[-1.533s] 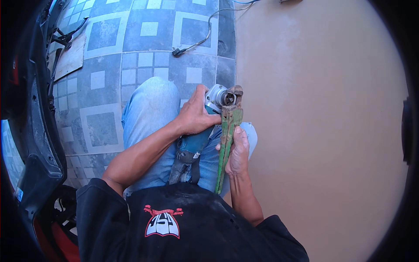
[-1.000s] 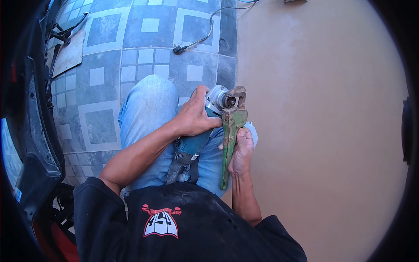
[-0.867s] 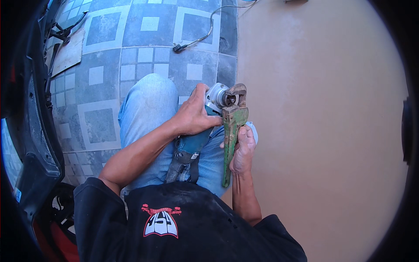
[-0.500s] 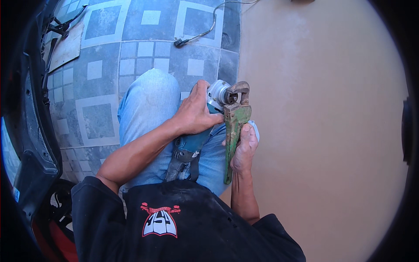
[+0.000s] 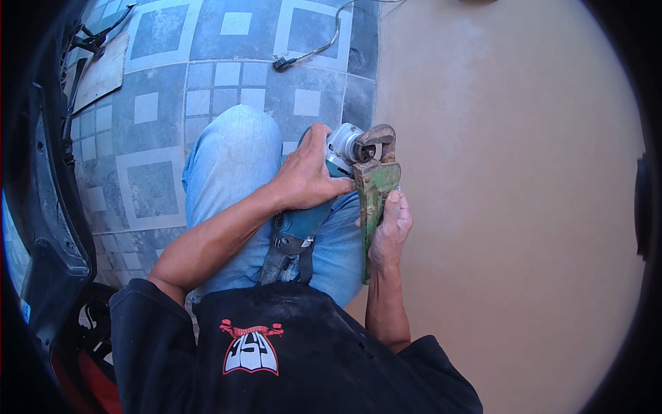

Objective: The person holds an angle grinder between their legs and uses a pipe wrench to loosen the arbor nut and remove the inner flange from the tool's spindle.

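Note:
A teal angle grinder [image 5: 301, 224] with a silver gear head lies across my lap, its rear end close to my shirt. My left hand [image 5: 308, 174] is wrapped round it just behind the gear head, thumb pointing to the right. A worn green pipe wrench [image 5: 376, 193] stands upright at the grinder's right, its rusty jaws around the dark spindle end. My right hand [image 5: 392, 231] grips the wrench handle from the right, thumb up near the jaw housing. Part of the handle is hidden by the fingers.
A power plug on a grey cord [image 5: 303, 61] lies on the patterned tiles ahead. Along the left stands a dark motorcycle [image 5: 58, 186], with a flat board [image 5: 103, 76] on the floor by it. Smooth tan floor [image 5: 510, 207] stretches to the right.
The wrench handle's lower end has swung slightly to the right and up, with my right hand moving along. A pale piece beside my right hand is now mostly hidden. My left hand keeps its grip.

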A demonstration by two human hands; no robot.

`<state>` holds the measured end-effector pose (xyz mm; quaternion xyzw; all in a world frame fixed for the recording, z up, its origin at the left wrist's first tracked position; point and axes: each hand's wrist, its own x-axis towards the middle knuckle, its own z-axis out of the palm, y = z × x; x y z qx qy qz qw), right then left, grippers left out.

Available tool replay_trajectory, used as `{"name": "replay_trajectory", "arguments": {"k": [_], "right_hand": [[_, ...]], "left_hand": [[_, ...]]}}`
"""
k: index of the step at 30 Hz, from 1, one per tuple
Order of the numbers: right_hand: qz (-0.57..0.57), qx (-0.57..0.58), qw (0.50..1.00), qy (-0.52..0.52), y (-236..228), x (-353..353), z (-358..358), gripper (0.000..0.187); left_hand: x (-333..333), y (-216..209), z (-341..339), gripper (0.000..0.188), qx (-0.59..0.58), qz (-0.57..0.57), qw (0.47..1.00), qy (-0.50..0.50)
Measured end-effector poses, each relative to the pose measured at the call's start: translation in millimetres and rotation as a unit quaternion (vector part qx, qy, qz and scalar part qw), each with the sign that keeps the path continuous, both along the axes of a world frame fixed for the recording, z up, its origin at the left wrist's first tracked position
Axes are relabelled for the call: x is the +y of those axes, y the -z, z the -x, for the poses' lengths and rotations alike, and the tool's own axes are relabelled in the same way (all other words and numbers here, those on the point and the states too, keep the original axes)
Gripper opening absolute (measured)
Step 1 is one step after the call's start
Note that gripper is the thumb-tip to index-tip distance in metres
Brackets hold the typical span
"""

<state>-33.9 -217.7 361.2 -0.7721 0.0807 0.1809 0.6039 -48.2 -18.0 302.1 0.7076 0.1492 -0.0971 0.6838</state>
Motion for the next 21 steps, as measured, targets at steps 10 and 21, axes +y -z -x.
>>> {"name": "replay_trajectory", "arguments": {"k": [10,21], "right_hand": [[-0.013,0.018,1.000,0.006,-6,4,-3,0.039],[0.076,0.016,0.997,-0.015,-17,7,-3,0.047]], "left_hand": [[-1,7,1,0.079,-0.019,0.023,1.000,-0.006],[-1,7,1,0.087,-0.020,0.047,0.999,0.006]]}}
